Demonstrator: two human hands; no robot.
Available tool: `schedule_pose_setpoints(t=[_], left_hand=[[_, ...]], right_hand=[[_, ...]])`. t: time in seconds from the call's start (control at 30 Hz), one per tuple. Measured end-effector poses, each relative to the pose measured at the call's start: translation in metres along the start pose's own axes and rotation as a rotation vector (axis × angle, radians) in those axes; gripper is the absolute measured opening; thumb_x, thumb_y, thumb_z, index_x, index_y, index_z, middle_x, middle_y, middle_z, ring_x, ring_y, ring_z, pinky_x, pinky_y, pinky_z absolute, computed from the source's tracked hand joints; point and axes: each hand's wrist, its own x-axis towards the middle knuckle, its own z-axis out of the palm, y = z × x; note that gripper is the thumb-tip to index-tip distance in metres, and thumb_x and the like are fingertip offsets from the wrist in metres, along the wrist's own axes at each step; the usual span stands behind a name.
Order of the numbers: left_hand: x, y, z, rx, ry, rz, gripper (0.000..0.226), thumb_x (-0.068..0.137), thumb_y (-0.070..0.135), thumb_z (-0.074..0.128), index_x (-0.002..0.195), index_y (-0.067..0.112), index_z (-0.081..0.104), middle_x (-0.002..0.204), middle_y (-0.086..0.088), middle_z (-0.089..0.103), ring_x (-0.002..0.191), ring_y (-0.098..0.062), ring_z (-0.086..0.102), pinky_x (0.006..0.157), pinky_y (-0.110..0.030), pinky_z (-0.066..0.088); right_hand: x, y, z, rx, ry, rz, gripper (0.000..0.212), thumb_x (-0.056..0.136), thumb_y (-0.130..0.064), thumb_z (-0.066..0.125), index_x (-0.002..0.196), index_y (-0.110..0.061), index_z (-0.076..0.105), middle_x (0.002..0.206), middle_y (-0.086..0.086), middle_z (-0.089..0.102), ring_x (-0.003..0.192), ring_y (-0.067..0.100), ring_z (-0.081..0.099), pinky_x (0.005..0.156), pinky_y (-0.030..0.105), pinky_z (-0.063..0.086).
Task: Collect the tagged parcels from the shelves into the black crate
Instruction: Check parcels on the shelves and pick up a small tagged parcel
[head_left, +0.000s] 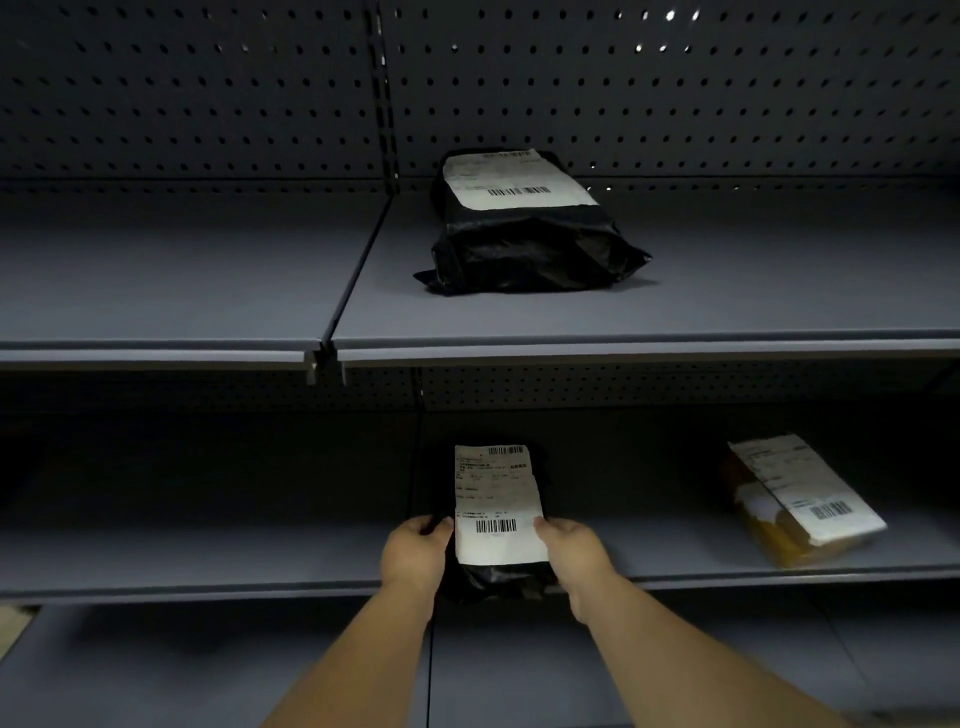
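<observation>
A black plastic parcel with a long white barcode label (496, 504) lies at the front of the middle shelf (208, 571). My left hand (415, 551) grips its left edge and my right hand (574, 548) grips its right edge. A larger black parcel with a white label (524, 228) lies on the upper shelf (727, 312). A yellow parcel with a white label (800, 504) lies tilted on the middle shelf to the right. The black crate is not in view.
Grey metal shelving with a perforated back panel (208, 104) fills the view. A vertical post (384, 104) divides the left and right bays. A lower shelf (208, 665) shows beneath my arms.
</observation>
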Motion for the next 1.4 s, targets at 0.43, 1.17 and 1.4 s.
schedule_pose_setpoints(t=[0.43,1.17,1.4], left_hand=[[-0.067,0.065,0.001,1.069,0.171,0.697,0.031,0.094,0.036,0.044,0.115,0.021,0.06,0.114,-0.002,0.061,0.103,-0.02,0.057,0.083,-0.031,0.046],[-0.204,0.09,0.196,1.217,0.145,0.913,0.032,0.096,0.04,0.038,0.104,0.017,0.059,0.105,-0.002,0.062,0.098,-0.019,0.057,0.077,-0.03,0.041],[-0.249,0.091,0.257,1.162,0.213,0.873,0.03,0.096,0.04,0.039,0.103,0.018,0.059,0.102,-0.001,0.061,0.094,-0.018,0.057,0.071,-0.028,0.036]], right_hand=[[-0.053,-0.021,-0.065,-0.982,0.411,-0.517,0.039,0.096,-0.035,0.042,0.133,-0.024,0.051,0.135,-0.004,0.052,0.125,0.015,0.043,0.102,0.028,0.036],[-0.07,0.01,-0.303,-1.08,0.459,-0.673,0.032,0.095,-0.031,0.044,0.123,-0.022,0.055,0.124,-0.003,0.055,0.119,0.015,0.045,0.099,0.027,0.037],[-0.066,0.023,-0.375,-1.027,0.434,-0.726,0.034,0.094,-0.029,0.049,0.126,-0.023,0.056,0.13,-0.004,0.054,0.122,0.013,0.045,0.099,0.028,0.041]])
